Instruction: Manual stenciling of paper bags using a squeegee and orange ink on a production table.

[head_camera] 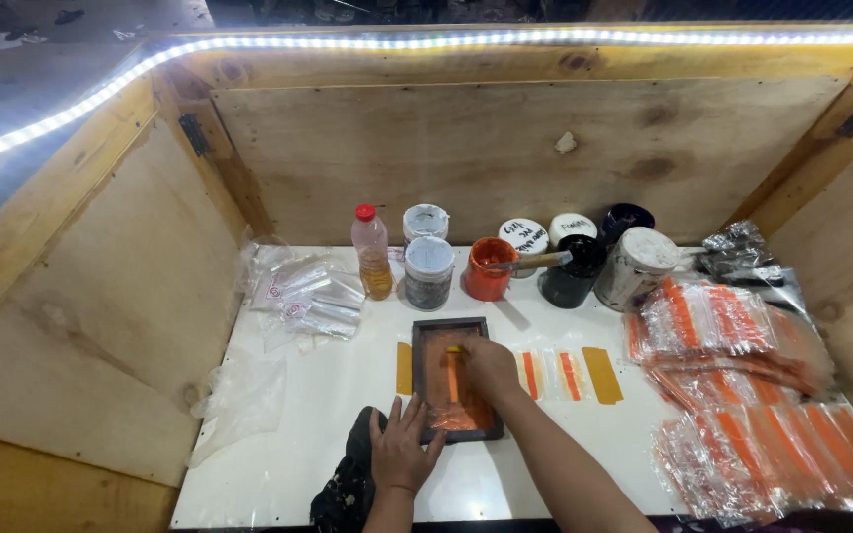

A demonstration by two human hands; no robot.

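While the left hand point(402, 449) lies flat, fingers spread and holding nothing, against the near left corner of the small dark-framed screen point(456, 378), the right hand point(489, 365) is curled closed around an orange scraper point(452, 373) standing on the mesh. Screen sits mid-table on the white table point(278, 464), orange ink pooled at its near edge. Behind: orange paint jar point(491, 268), oil bottle point(373, 252). Right: stacked printed bags point(742, 395).
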